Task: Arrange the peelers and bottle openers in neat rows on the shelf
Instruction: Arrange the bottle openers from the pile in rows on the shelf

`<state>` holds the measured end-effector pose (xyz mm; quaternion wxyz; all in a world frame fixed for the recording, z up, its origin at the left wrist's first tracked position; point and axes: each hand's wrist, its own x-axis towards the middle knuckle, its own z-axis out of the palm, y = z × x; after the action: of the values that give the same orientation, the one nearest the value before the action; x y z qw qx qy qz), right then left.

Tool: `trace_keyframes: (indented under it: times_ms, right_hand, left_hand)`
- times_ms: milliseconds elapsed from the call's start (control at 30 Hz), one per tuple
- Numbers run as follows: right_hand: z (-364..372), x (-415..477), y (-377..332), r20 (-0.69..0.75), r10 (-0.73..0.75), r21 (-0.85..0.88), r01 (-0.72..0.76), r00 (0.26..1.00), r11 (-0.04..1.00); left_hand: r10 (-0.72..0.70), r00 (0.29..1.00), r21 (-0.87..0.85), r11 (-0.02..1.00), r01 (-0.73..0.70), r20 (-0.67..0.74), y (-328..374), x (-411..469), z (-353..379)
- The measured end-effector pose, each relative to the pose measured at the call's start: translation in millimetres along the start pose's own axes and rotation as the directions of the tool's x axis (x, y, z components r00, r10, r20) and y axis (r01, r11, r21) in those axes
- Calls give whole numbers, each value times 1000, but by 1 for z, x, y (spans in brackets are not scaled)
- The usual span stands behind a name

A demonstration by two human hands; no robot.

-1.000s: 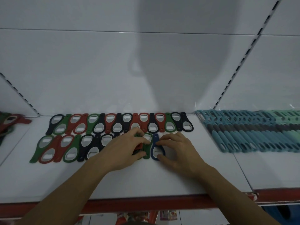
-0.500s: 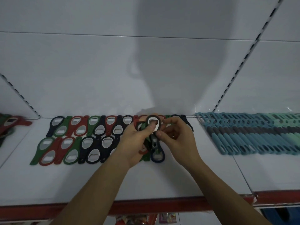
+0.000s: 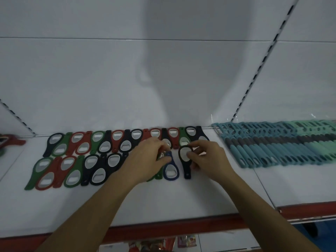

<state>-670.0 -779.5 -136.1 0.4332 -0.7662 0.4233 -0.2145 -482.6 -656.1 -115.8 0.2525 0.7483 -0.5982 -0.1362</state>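
Far left edge of the shelf (image 3: 127, 206): a few red and green items, cut off by the frame.

Back row of bottle openers (image 3: 101, 142) along the back edge: about fifteen; the hands cover some.

Front row (image 3: 72, 170): seven clear of the hands, heads alternating toward the back and front edges.

Left hand (image 3: 145, 160) is curled over that row's right end, green openers showing beneath it; gripping or only pressing, cannot tell.

Blue opener (image 3: 171, 169), one, lies flat with its head toward the front edge.

Right hand (image 3: 207, 157) pinches the black opener (image 3: 185, 160) by its round head, handle toward the front edge, near the blue one but apart from it.

Judgement: lay it flat and slide it left until it nests against the blue one, ends level with the row. Steady the neighbours so nothing shifts.

Peelers (image 3: 272, 150), teal, toward the back right corner: too overlapped to count.
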Motion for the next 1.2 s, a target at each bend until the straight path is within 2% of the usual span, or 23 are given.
trace_keyframes:
  times_ms: [100, 167, 233, 300, 367, 800, 867, 900, 933, 967, 1000, 1033, 1067, 1100, 1133, 1200]
  right_hand:
    - [2, -4, 6, -29, -4, -127, 1, 1000, 992]
    - [-5, -9, 8, -42, -73, -215, 62, 996, 975]
    - [-11, -14, 11, 51, -162, -294, 170, 985, 941]
    - [-11, -17, 13, 205, -229, -332, 288, 951, 898]
    - [-7, -18, 16, 271, -273, -355, 360, 923, 863]
    - [2, -17, 18, 230, -315, -407, 385, 921, 828]
    - [1, -19, 18, 200, -325, -365, 378, 925, 851]
    - [2, -20, 16, 161, -337, -311, 371, 928, 875]
    - [3, -21, 14, 106, -349, -236, 364, 931, 901]
    - [4, -22, 9, 51, -350, -150, 354, 935, 923]
    - [5, -22, 3, 15, -336, -52, 336, 942, 940]
    - [8, -21, -3, 1, -313, 42, 313, 950, 949]
    - [10, -19, -8, 4, -290, 137, 287, 957, 948]
    - [12, -17, -12, 11, -271, 227, 262, 962, 938]
    - [13, -15, -17, 9, -249, 317, 234, 968, 919]
    - [14, -12, -22, -2, -206, 421, 187, 979, 888]
  left_hand:
    - [58, 990, 129, 989, -74, 126, -2, -5, 8]
    - [71, 986, 157, 983, -95, 150, -4, -7, 12]
    - [86, 983, 187, 976, -116, 159, -6, -9, 14]
    - [95, 983, 202, 971, -126, 155, -8, -10, 16]
    - [101, 984, 202, 971, -130, 149, -9, -12, 18]
    - [112, 986, 153, 980, -130, 122, -15, -14, 22]
    - [65, 997, 59, 996, -68, 52, -13, -11, 18]
    - [10, 1000, -62, 998, -11, -15, -9, -9, 16]
    - [-83, 994, -284, 957, 61, -68, -4, -5, 12]
    - [-203, 977, -602, 788, 127, -59, 3, 0, 8]
    - [-282, 959, -875, 460, 154, 20, 14, 4, 5]
    - [-291, 951, -982, 124, 145, 104, 24, 7, 3]
    - [-273, 951, -988, -94, 122, 143, 32, 9, 3]
    - [-253, 955, -973, -205, 104, 155, 39, 10, 5]
    - [-239, 959, -963, -253, 91, 153, 44, 11, 7]
    - [-252, 957, -965, -253, 76, 141, 49, 12, 10]
